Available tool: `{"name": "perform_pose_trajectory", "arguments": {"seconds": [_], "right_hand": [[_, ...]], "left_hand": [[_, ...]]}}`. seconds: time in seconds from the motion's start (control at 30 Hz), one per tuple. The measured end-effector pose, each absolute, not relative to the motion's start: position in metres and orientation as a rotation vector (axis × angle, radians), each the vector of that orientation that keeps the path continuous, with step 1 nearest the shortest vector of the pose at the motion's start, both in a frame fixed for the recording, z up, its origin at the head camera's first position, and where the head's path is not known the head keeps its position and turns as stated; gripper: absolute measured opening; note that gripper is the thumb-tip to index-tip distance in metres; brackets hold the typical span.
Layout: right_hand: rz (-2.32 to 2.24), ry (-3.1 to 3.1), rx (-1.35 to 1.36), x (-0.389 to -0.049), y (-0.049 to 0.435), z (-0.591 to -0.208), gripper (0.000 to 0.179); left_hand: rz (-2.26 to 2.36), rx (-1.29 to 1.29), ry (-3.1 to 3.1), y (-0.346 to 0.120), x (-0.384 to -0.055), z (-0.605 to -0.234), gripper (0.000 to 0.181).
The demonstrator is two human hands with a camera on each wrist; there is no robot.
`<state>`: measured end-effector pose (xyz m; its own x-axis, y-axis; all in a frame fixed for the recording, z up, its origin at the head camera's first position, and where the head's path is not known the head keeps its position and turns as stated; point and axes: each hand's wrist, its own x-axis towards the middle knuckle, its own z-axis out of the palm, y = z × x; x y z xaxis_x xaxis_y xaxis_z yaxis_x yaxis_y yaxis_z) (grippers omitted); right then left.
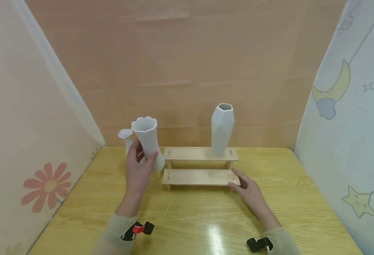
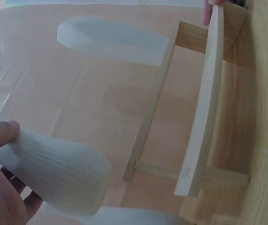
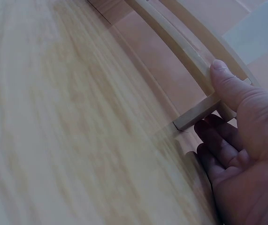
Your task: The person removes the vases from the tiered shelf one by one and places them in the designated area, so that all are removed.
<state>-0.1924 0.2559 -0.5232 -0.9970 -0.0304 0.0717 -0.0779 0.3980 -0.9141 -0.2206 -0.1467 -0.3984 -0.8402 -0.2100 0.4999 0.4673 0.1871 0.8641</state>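
My left hand [image 1: 136, 177] grips a white vase [image 1: 148, 141] with a scalloped rim round its middle. The vase tilts slightly and hangs beside the left end of a two-tier wooden stand [image 1: 196, 176]; in the left wrist view its ribbed base [image 2: 72, 173] is apart from the stand. On the upper tier, toward the right, a tall faceted white vase [image 1: 221, 132] stands upright. My right hand [image 1: 252, 194] holds the right end of the lower tier, its thumb [image 3: 227, 82] against the plank's edge and the fingers curled by the leg.
Behind my left hand stands a smaller white vase [image 1: 125, 134], partly hidden. The yellow wood-grain table [image 1: 190, 216] runs up to a peach backdrop [image 1: 190, 71]. Printed cloth panels flank it at left [image 1: 46, 141] and right [image 1: 340, 141].
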Motion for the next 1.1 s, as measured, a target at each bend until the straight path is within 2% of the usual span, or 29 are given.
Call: {"name": "perform_pose_trajectory", "arguments": {"seconds": [0.43, 1.1], "right_hand": [[1.681, -2.599, 0.079, -0.195, 0.253, -0.523, 0.078], [1.687, -2.596, 0.108, -0.192, 0.253, -0.523, 0.077]], "left_hand": [[-1.615, -0.219, -2.014, -0.177, -0.215, -0.425, 0.066], [-1.619, -0.165, -2.081, -0.184, -0.224, -0.468, 0.067]]}}
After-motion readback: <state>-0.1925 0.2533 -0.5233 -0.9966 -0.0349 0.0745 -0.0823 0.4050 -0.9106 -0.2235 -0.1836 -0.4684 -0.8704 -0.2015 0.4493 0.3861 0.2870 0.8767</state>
